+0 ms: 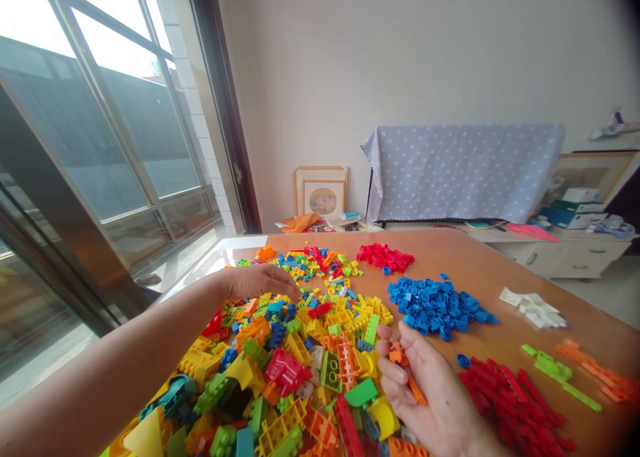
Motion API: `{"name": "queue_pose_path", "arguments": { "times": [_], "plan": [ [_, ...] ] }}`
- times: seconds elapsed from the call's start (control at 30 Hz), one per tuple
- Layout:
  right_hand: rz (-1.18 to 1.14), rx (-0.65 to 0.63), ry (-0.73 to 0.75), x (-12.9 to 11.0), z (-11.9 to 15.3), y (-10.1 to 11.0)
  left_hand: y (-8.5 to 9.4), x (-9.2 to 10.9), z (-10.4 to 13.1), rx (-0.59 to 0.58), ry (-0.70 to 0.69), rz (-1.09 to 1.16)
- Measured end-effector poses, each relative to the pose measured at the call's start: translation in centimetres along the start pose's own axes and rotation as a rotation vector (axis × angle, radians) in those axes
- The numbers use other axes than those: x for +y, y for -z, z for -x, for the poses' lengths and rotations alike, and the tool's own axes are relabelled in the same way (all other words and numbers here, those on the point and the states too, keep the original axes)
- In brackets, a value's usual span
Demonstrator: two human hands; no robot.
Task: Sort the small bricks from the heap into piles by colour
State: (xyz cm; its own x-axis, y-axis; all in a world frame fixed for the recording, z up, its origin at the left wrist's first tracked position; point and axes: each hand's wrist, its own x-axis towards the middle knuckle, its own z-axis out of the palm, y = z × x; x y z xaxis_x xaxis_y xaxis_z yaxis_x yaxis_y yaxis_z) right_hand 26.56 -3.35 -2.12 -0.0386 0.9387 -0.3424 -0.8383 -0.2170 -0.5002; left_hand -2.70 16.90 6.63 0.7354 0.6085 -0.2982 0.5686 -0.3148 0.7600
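Observation:
My left hand [263, 281] reaches over the far part of a large mixed pile of toy building bricks [295, 345]. Its fingers are stretched out, pointing down and to the right, with the tips just above small yellow and blue pieces; nothing shows in them. On the pile's right side my right hand [425, 383] is turned palm up with curled fingers. It cradles a few orange building bricks [399, 354], one of them a long thin piece lying across the palm. Below the left fingertips lies a red brick [320, 309].
Sorted heaps lie to the right: blue bricks [435, 303], red bricks [386, 257], long red pieces [510, 403], white pieces [534, 307], green pieces [555, 370] and orange pieces [600, 370]. Behind the brown table [470, 253] stands a cloth-covered object [460, 173]. A window [115, 110] is at left.

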Motion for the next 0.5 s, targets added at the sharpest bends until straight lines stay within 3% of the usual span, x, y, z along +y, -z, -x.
{"name": "queue_pose_path", "arguments": {
  "times": [0.17, 0.27, 0.4, 0.5],
  "plan": [
    [0.01, -0.003, -0.004, 0.1, -0.2, 0.3, 2.6, -4.0, -1.9, 0.355, 0.113, 0.084],
    [0.013, -0.004, -0.024, 0.3, -0.3, 0.5, 3.9, -6.5, -3.6, 0.512, 0.194, 0.039],
    [0.025, -0.006, -0.054, 0.3, -0.6, 0.8, 4.5, -7.7, -6.1, 0.606, 0.236, -0.083],
    [0.027, 0.005, -0.059, 0.3, -0.6, 0.9, 4.3, -7.4, -8.1, 0.59, 0.205, -0.2]
  ]
}}
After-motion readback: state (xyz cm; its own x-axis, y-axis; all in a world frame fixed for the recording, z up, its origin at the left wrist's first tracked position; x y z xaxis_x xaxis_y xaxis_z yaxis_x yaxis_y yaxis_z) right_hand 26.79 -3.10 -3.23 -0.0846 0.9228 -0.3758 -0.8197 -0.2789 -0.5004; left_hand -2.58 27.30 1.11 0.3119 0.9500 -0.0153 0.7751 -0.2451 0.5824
